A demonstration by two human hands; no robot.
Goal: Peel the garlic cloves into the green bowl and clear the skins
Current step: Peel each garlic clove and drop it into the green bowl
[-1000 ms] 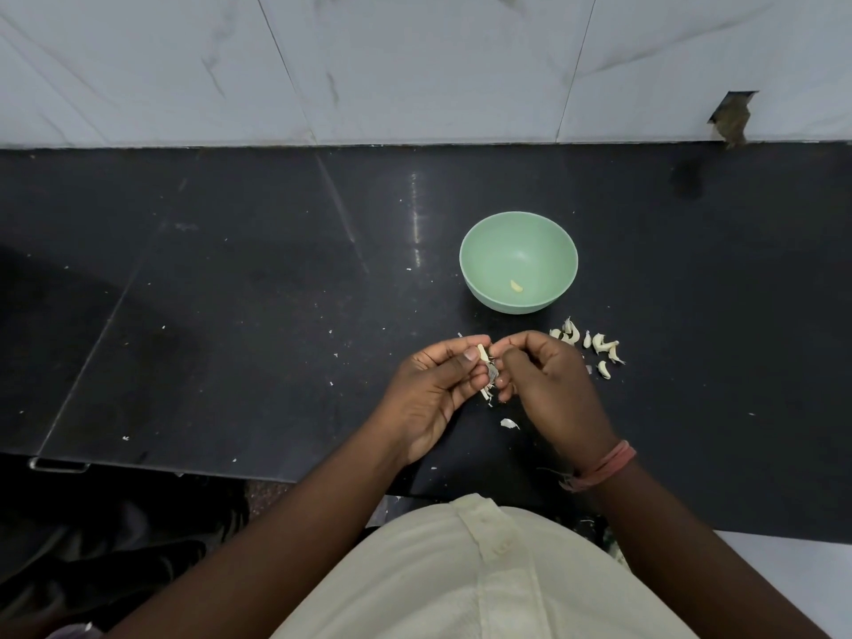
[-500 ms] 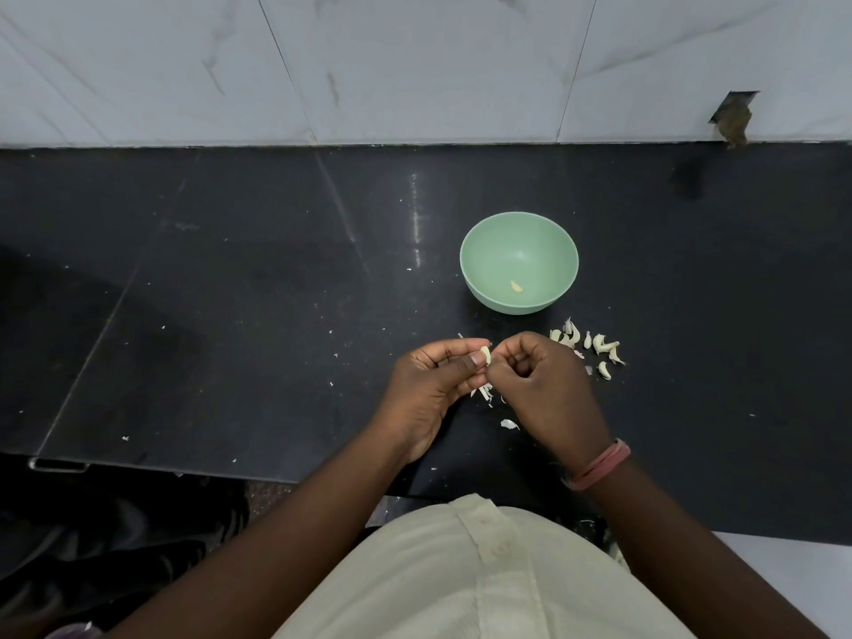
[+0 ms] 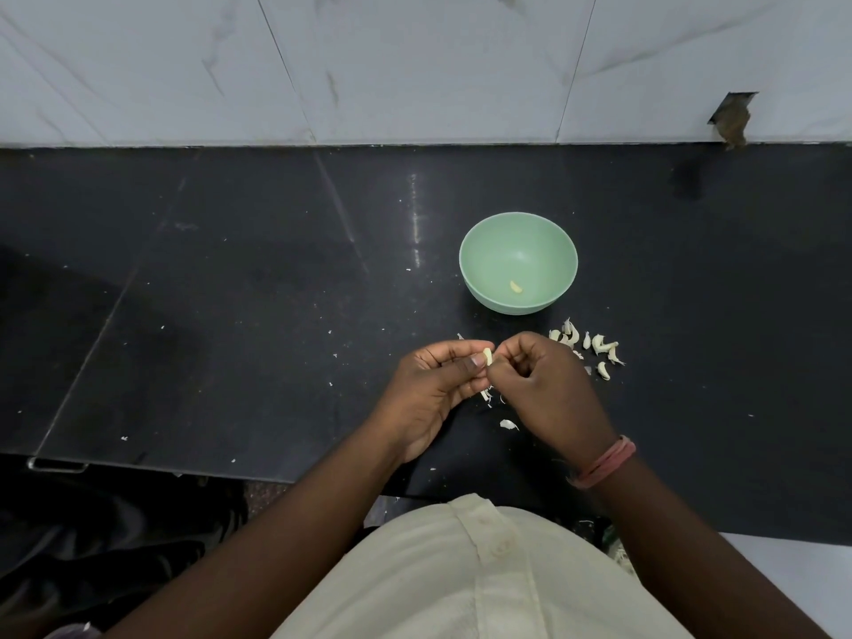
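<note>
A pale garlic clove [image 3: 488, 356] is pinched between the fingertips of my left hand [image 3: 435, 389] and my right hand [image 3: 544, 385], low over the black counter. Both hands grip it from opposite sides. Behind them stands the green bowl [image 3: 488, 237] with one peeled clove [image 3: 516, 287] lying at its bottom. A small pile of several unpeeled cloves [image 3: 585, 343] lies on the counter just right of my right hand. Loose skin scraps [image 3: 488, 396] lie under and between my hands, and one larger skin piece [image 3: 507, 424] lies nearer to me.
The black counter [image 3: 230, 292] carries scattered tiny white flakes. A white tiled wall [image 3: 415, 62] rises behind it, with a chipped hole [image 3: 733, 119] at the right. The counter's front edge runs just below my wrists.
The hanging strip of skin seen between my fingers a second ago has come off. Both hands have stayed in nearly the same place over the counter.
</note>
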